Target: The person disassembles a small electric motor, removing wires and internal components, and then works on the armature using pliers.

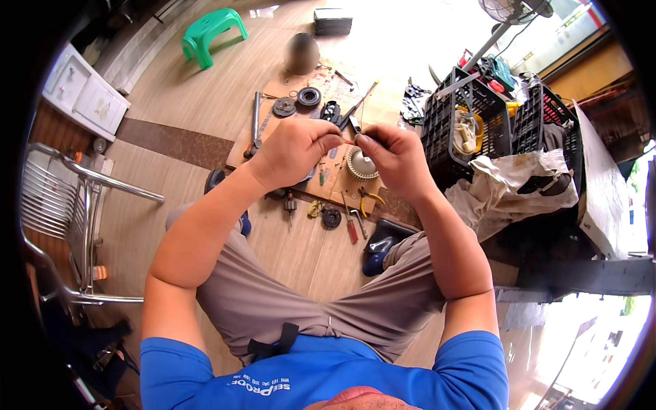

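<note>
Both my hands are raised in front of me over a cardboard sheet (239, 152) on the floor. A thin red wire (348, 142) runs between them. My left hand (292, 152) pinches one end between thumb and fingers. My right hand (396, 158) is closed on the other end, its fingertips close to the left ones. Just below the wire, a white finned fan wheel (362, 165) lies on the cardboard. A small green-handled screwdriver (322, 176) is beside it. A hammer (256, 123) lies left of my left hand, near a grey disc (285, 106) and a black ring (309, 96).
Yellow-handled pliers (370, 199), a red-handled screwdriver (352, 231) and a round black part (331, 218) lie nearer me. Black crates (471, 116) with a cloth (523, 181) stand right. A green stool (212, 33) is far left; a metal chair (82, 205) stands left.
</note>
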The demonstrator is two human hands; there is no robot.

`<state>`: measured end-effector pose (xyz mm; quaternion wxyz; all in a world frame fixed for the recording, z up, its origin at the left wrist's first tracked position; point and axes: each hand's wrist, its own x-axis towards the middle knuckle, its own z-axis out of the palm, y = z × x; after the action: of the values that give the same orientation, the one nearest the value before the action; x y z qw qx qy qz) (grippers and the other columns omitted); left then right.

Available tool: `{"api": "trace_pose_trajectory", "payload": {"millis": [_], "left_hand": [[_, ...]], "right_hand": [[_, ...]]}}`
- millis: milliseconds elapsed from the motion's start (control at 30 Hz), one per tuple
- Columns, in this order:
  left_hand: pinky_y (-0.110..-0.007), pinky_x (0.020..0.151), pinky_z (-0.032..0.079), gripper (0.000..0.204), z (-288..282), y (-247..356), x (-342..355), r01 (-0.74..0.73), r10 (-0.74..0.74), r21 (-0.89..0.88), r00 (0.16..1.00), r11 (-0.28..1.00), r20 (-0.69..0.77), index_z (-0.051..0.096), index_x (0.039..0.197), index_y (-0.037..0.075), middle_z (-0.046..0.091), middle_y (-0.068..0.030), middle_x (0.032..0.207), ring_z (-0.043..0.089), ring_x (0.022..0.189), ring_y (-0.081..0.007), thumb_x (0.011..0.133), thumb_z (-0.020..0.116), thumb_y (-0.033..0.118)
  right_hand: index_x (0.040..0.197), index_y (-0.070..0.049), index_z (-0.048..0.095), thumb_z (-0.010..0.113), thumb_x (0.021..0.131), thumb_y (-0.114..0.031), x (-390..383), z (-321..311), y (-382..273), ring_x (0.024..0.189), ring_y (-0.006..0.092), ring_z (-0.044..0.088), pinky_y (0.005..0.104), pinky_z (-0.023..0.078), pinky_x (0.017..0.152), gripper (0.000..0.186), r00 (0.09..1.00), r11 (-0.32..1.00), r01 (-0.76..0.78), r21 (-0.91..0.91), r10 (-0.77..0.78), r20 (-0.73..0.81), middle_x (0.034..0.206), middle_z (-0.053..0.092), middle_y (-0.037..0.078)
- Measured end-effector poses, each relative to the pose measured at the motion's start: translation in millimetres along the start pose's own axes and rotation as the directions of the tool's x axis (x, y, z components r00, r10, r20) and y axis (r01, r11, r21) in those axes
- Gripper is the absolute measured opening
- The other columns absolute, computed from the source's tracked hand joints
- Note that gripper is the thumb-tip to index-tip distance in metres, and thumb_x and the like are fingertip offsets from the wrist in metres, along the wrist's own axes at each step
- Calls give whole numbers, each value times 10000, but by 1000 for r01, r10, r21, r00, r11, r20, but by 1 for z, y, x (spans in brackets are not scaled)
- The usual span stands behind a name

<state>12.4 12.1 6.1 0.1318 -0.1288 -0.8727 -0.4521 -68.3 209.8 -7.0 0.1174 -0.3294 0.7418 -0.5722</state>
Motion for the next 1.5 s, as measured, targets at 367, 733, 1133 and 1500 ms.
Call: {"api": "trace_pose_trajectory", "payload": {"millis": [367,733,1133,1500], "left_hand": [[-354,606,480,62,4,-12,-1,-219,222,261,975,940,18,642,921,-14,627,-114,729,629,679,-254,864,635,9],[-282,572,469,97,-2,0,1,232,-214,-201,971,952,107,638,924,-21,613,-48,686,597,621,-131,940,602,68],[-391,638,498,164,3,-7,3,-395,461,369,881,841,-107,645,968,-14,626,-148,752,623,708,-333,807,641,-44],[-284,558,462,120,-1,-1,3,430,-351,-445,902,786,250,648,937,-41,604,-117,694,571,585,-170,916,643,77]], "right_hand": [[890,9,688,645,920,-132,1,-2,-5,602,115,556,260,430,550,151,949,951,-300,79,289,127,701,618,24],[885,16,683,665,906,-114,-2,1,-6,613,105,552,258,436,564,133,997,996,-73,48,72,12,679,611,44],[876,-17,648,643,915,-117,1,-3,-10,522,39,444,196,328,460,108,868,614,-483,624,430,248,661,555,-27],[891,28,661,682,890,-90,-5,2,-6,598,116,537,274,447,566,120,989,991,119,-58,-123,-82,685,613,79]]}}
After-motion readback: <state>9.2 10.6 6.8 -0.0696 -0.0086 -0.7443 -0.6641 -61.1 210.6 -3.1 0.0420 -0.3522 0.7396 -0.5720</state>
